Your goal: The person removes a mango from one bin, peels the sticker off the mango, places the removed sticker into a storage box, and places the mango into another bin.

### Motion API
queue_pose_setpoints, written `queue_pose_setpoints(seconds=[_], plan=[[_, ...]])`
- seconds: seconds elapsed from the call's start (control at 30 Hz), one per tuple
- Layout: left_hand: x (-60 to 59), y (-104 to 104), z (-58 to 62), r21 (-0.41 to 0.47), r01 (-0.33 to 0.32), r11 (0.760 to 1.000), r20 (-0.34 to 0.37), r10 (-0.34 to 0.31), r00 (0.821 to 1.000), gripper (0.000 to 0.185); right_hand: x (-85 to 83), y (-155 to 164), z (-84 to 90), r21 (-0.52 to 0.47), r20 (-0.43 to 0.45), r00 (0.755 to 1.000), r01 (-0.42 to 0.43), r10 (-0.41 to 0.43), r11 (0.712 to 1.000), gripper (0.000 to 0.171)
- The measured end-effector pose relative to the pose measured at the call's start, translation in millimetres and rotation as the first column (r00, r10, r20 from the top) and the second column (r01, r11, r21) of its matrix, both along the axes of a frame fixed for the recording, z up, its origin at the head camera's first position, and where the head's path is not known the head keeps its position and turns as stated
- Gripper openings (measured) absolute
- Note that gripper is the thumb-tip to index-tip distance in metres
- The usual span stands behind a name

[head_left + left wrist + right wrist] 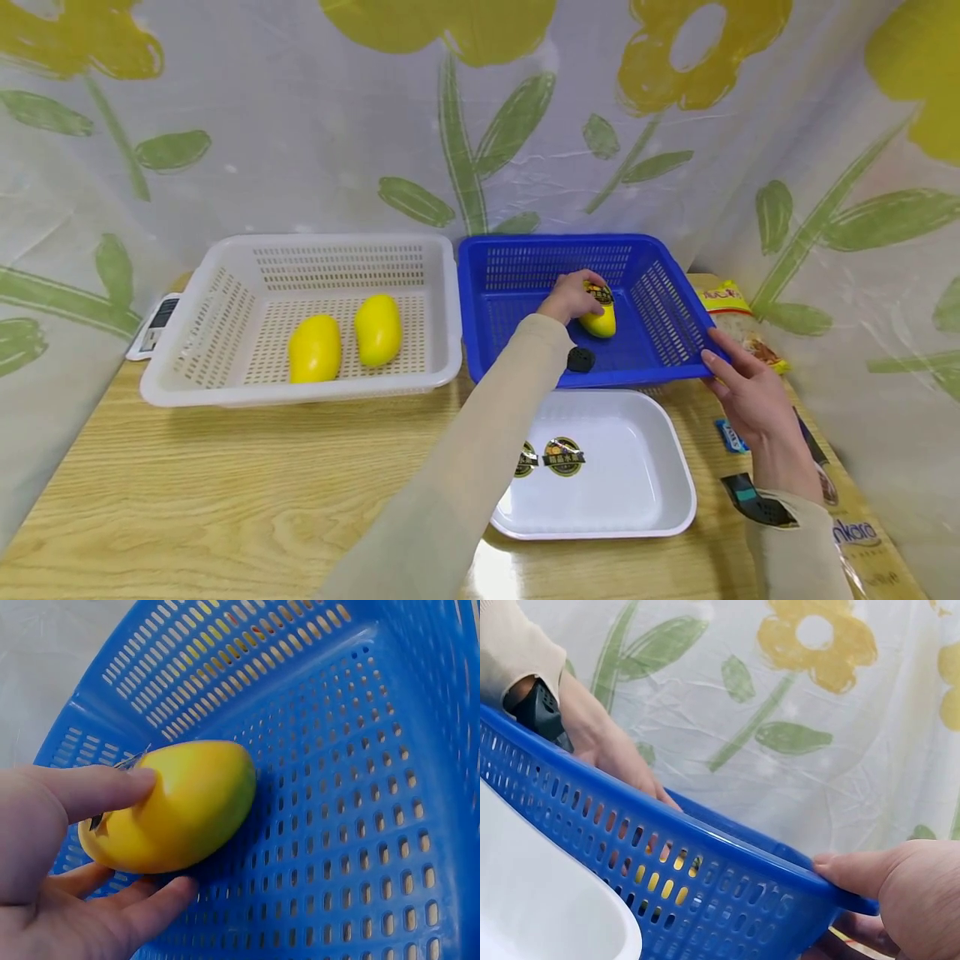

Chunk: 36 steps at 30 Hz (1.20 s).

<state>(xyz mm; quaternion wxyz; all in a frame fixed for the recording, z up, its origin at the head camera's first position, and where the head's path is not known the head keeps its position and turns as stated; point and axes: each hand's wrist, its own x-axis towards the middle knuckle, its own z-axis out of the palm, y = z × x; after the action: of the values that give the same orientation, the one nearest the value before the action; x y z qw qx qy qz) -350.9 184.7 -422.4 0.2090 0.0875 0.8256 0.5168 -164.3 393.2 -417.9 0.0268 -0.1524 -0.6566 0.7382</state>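
Observation:
Inside the blue basket (pixel 641 337), my left hand (pixel 572 297) holds a yellow mango (pixel 602 325) with a greenish end. The thumb lies over the mango's dark sticker end in the left wrist view, and the fingers curl beneath the fruit (pixel 196 799). A black and gold label (pixel 599 293) sticks to that mango. At the basket's near right corner, my right hand (pixel 757 404) grips the rim, thumb on top and fingers underneath, as the right wrist view (pixel 922 892) shows.
Two plain yellow mangoes (pixel 315 348) lie in the white basket (pixel 247 393) on the left. A white tray (pixel 611 504) with round dark stickers (pixel 564 457) stands in front of the blue basket. Packets (pixel 738 321) lie along the right side, and a floral curtain (pixel 300 150) hangs behind.

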Motion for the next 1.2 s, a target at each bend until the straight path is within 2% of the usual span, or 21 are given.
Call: queue_pose_setpoints(seconds=[0.03, 0.07, 0.2, 0.37, 0.5, 0.6, 0.73, 0.87, 0.97, 1.1, 1.2], plan=[[0.3, 0, 1.4, 0.007, 0.008, 1.000, 0.011, -0.008, 1.000, 0.041, -0.5, 0, 0.4, 0.002, -0.002, 1.000, 0.000, 0.000, 1.000, 0.070], [4.9, -2, 8.2, 0.011, 0.015, 1.000, 0.033, -0.015, 0.999, 0.042, -0.9, 0, 0.9, 0.003, -0.003, 1.000, 0.001, -0.001, 1.000, 0.070], [8.6, -3, 12.3, 0.002, 0.025, 1.000, 0.063, -0.025, 0.998, 0.046, -1.8, 1, 1.1, 0.001, 0.004, 1.000, 0.007, -0.007, 1.000, 0.071], [10.9, -6, 12.1, -0.044, 0.023, 0.999, 0.034, -0.022, 0.999, 0.048, -3.9, -1, -1.5, -0.014, 0.003, 1.000, -0.005, 0.005, 1.000, 0.071], [8.9, -12, 13.7, -0.039, 0.010, 0.999, 0.015, -0.010, 1.000, 0.048, -9.3, -2, -2.0, -0.004, 0.006, 1.000, -0.019, 0.019, 1.000, 0.070], [6.5, -17, 17.3, -0.007, -0.008, 1.000, 0.012, 0.008, 1.000, 0.048, -13.6, -3, -1.0, 0.009, 0.009, 1.000, -0.030, 0.030, 1.000, 0.071], [2.9, -27, 25.4, 0.093, -0.009, 0.996, 0.018, 0.007, 1.000, 0.048, -18.3, -3, -0.5, 0.016, 0.009, 0.999, -0.054, 0.054, 0.998, 0.073], [0.0, -39, 38.3, 0.201, 0.076, 0.977, 0.035, -0.084, 0.996, 0.051, -20.7, 1, -1.4, 0.015, 0.007, 0.997, -0.073, 0.073, 0.997, 0.074], [-0.3, -48, 48.3, 0.231, 0.154, 0.961, 0.011, -0.161, 0.987, 0.051, -21.4, 5, -2.0, -0.003, -0.006, 0.996, -0.087, 0.087, 0.996, 0.073], [4.4, -59, 59.7, 0.205, 0.253, 0.946, -0.072, -0.243, 0.967, 0.051, -21.9, 13, -2.0, -0.047, -0.031, 0.995, -0.100, 0.098, 0.994, 0.074], [14.5, -70, 68.5, 0.190, 0.312, 0.931, -0.144, -0.288, 0.947, 0.050, -23.1, 18, -0.9, -0.066, -0.036, 0.995, -0.100, 0.098, 0.993, 0.075]])
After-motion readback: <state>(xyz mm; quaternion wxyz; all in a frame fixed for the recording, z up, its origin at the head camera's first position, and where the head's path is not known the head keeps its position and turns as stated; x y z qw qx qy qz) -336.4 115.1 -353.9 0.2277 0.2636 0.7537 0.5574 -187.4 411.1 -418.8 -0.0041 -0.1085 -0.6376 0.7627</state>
